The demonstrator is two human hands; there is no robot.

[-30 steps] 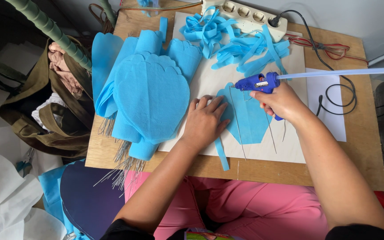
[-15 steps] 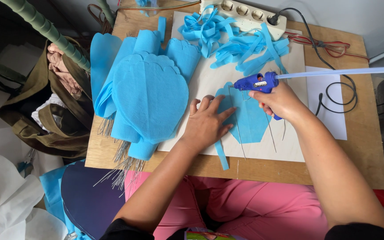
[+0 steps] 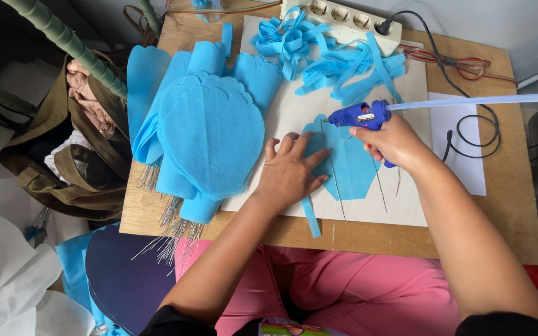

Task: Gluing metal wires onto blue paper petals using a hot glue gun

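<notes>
I saw one pile of finished blue petals (image 3: 210, 134) lying at the table's (image 3: 505, 205) left; too overlapped to count. My left hand (image 3: 291, 174) lay flat and open, fingers spread, pressing one blue petal (image 3: 350, 162) onto the white board (image 3: 294, 109). It looked light, soft and easily creased, best held down by its edge. Three thin wires (image 3: 381, 186) lay across it. My right hand (image 3: 393, 140) was closed around one blue glue gun (image 3: 362, 115), nozzle over the petal.
</notes>
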